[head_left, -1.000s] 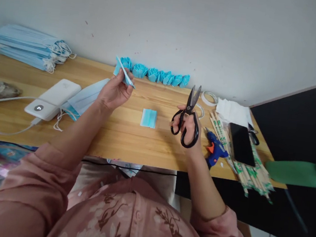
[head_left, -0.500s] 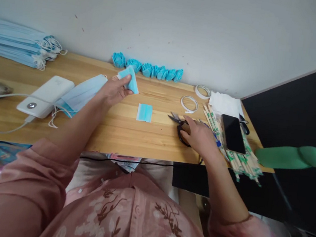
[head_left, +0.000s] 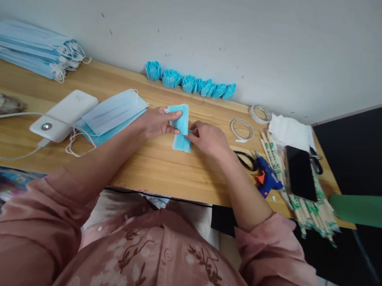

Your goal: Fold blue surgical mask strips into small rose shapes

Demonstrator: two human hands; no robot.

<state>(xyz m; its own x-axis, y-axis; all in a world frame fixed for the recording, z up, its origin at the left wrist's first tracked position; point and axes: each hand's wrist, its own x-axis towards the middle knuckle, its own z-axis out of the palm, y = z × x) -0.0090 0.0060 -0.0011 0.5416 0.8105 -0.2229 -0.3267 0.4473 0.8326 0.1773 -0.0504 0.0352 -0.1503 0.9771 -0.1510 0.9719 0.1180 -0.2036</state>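
My left hand [head_left: 158, 123] is closed on a folded blue square of mask fabric [head_left: 181, 116], thumb on top, held just above the table. My right hand [head_left: 209, 138] has its fingertips pinched at the lower right corner of that square. Below them a second blue fabric square [head_left: 181, 144] lies flat on the wood, its upper part hidden by the held square and fingers. To the right of my right wrist lie scissors [head_left: 249, 165], of which only the black handle shows. A blue glue gun [head_left: 268, 177] with an orange trigger lies beside them.
Several blue fabric flowers [head_left: 171, 78] line the wall. At left are stacked face masks [head_left: 30, 49], loose masks [head_left: 110, 113] and a cabled white power bank [head_left: 64, 114]. Tape rolls [head_left: 242, 130], wrapped chopsticks [head_left: 304, 214], a phone [head_left: 300, 172] and a green case [head_left: 367, 210] are at right.
My right hand has let go of the scissors and moved left to the held square. My left hand has brought the square lower and rightward, over the one on the table.
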